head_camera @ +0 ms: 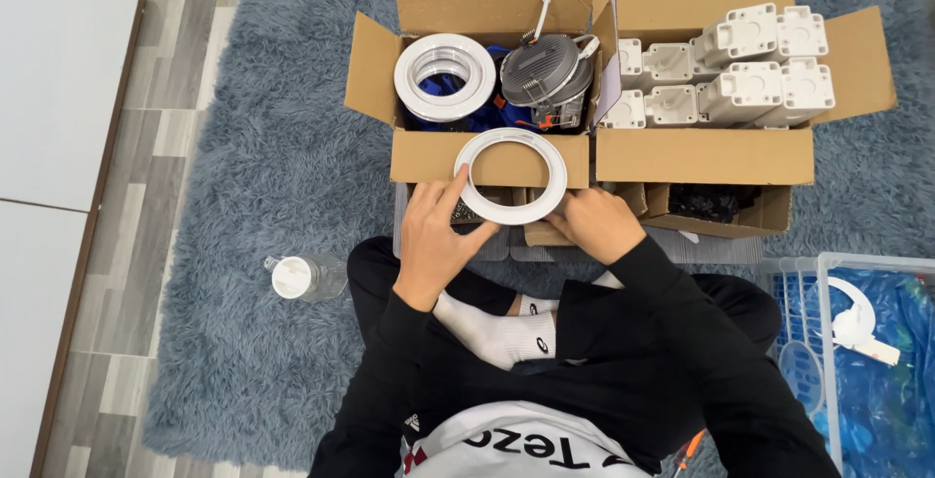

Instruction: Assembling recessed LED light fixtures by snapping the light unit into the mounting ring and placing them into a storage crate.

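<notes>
A flat white ring [510, 175] is held up in front of the left cardboard box [429, 157]. My left hand [435, 232] grips its lower left edge, index finger lying on the rim. My right hand [598, 222] holds its lower right edge. Inside that box lie a white round lamp trim [444, 76] and a grey ribbed lamp housing [545, 71] with spring clips. I sit cross-legged on the rug in black clothes and white socks.
The right cardboard box [703, 154] holds several white plastic blocks [740, 74]. A small box of black parts [716, 202] sits below it. A plastic bottle [304, 276] lies on the grey shaggy rug [253, 176]. A clear bin [857, 332] with blue wrapping stands at right. White furniture [54, 79] is at left.
</notes>
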